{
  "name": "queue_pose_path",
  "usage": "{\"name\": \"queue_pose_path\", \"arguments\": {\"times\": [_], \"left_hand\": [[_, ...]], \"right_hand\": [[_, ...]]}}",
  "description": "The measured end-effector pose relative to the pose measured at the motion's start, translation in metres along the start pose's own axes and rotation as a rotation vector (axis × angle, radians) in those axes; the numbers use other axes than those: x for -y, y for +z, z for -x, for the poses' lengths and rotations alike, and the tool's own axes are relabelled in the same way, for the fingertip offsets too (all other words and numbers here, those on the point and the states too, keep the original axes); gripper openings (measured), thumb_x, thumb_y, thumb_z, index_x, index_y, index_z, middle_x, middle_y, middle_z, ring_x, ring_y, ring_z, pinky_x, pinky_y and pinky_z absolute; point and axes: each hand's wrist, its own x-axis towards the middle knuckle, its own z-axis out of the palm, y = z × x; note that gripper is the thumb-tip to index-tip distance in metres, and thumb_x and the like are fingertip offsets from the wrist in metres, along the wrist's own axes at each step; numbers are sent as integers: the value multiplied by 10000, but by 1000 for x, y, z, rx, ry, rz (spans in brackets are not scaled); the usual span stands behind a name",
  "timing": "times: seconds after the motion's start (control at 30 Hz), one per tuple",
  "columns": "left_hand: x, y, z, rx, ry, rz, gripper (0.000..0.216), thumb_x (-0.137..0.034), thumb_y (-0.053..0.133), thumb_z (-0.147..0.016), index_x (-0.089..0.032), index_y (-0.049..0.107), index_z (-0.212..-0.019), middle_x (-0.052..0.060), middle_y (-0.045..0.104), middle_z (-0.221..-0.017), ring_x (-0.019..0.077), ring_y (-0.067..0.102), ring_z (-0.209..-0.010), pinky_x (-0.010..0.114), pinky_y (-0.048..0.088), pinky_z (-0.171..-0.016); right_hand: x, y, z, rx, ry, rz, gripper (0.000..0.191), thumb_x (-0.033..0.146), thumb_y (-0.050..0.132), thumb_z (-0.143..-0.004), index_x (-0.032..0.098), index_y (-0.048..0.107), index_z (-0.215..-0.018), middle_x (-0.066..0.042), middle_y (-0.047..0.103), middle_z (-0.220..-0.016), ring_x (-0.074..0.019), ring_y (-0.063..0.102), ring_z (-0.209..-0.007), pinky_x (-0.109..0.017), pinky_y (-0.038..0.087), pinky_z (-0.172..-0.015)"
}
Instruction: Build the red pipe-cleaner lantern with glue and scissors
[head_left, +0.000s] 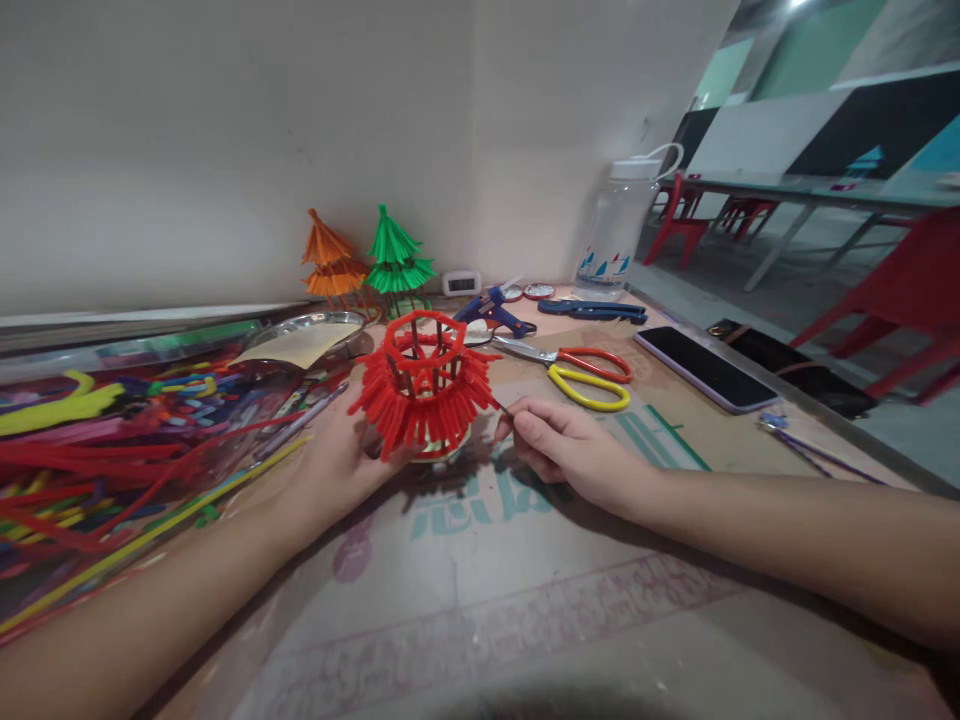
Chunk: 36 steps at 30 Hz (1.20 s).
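Head view: the left hand [349, 445] was clamped on the red fringed model [427, 415], located between both hands. The right hand [566, 440] — thumb and fingers pinched on a thin dark stick [507, 411] — positioned it at the model's right edge; contact could not be determined. Scissors [556, 356] lay just beyond that hand.

The cardboard-covered table [480, 630] carries scissors [553, 356], a phone [701, 368] and a bottle [611, 235].
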Motion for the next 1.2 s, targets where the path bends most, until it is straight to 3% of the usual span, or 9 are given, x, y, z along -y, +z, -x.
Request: {"name": "queue_pose_path", "arguments": {"times": [0.77,0.97,1.2], "left_hand": [[-2,-1,-2,-7,39,-27,196,-412,606,-882,-221,593,-926,68,688,-974,294,658,-973,456,541,-895],[1,1,-1,-4,21,-45,232,-408,599,-882,-224,603,-1023,59,695,-947,284,668,-930,450,549,-873],[2,2,0,-6,14,-34,217,-416,614,-880,-215,597,-959,71,693,-1007,295,654,-1021,445,544,-899]], "right_hand": [[-1,0,-1,-12,-5,22,416,575,577,-903,159,578,-910,100,337,-539,-67,264,-457,-218,155,-405],[0,0,-1,2,-9,0,397,565,578,-908,168,573,-885,99,334,-535,-68,253,-454,-218,146,-410],[-2,0,-1,-9,-8,7,400,564,568,-917,164,577,-902,94,344,-546,-67,267,-457,-216,150,-408]]}}
